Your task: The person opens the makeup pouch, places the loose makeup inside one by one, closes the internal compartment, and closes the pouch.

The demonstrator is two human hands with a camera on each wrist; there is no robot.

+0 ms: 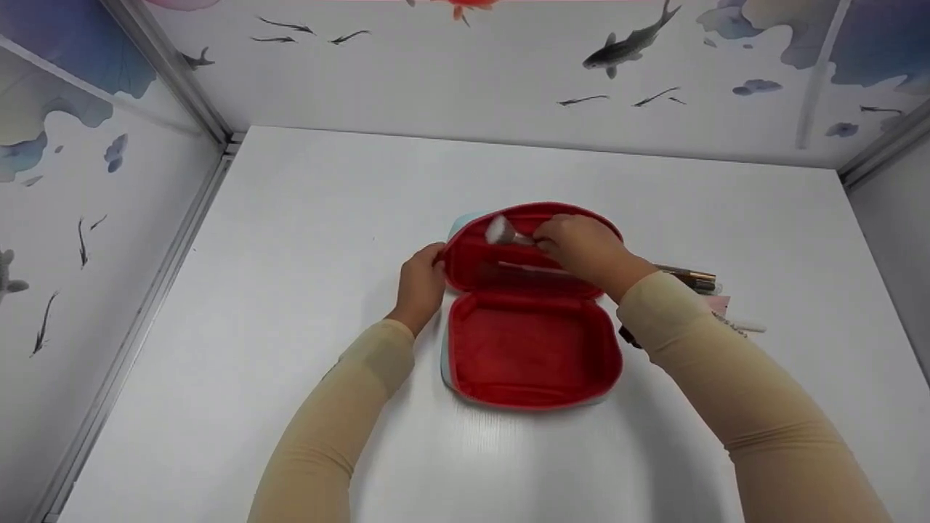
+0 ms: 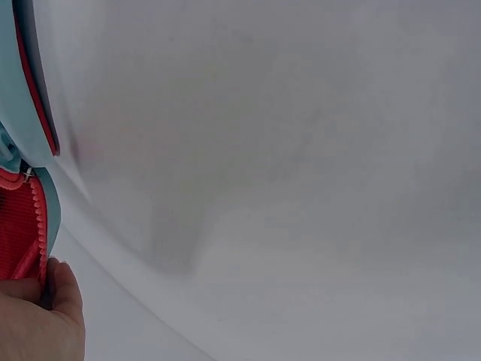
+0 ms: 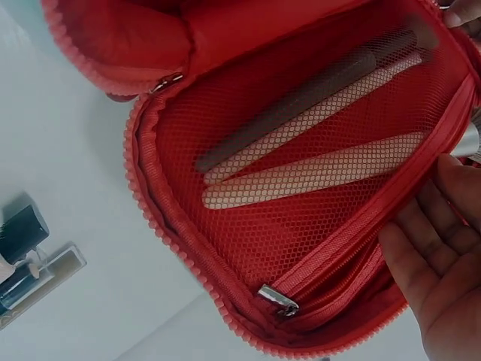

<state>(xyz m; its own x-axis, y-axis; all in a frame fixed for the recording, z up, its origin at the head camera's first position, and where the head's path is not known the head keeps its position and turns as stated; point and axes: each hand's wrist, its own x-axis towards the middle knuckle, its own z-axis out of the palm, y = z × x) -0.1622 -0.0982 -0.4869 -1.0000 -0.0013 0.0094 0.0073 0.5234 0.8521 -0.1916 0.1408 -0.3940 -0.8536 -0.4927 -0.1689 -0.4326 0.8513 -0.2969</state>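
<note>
A cosmetic case with red lining (image 1: 534, 349) lies unfolded on the white table, its outside light blue. My left hand (image 1: 421, 287) pinches the left rim of the raised lid; the left wrist view shows that hand (image 2: 45, 320) at the zipper teeth. With my right hand (image 1: 585, 247) I hold a makeup brush, its white bristles (image 1: 499, 230) pointing left. In the right wrist view, my right hand (image 3: 443, 241) is at the edge of the zipped mesh pocket (image 3: 263, 256). Dark, pink and pale handles (image 3: 316, 173) show behind the mesh; the brush's metal collar (image 3: 467, 141) sticks out past it.
Right of the case lie slim gold-and-black sticks (image 1: 694, 276), a pink flat piece (image 1: 716, 303) and a white stick (image 1: 748, 327), partly behind my right arm. A clear tube (image 3: 64, 263) lies by a dark cap (image 3: 22, 233). Printed panels (image 1: 472, 87) border the table.
</note>
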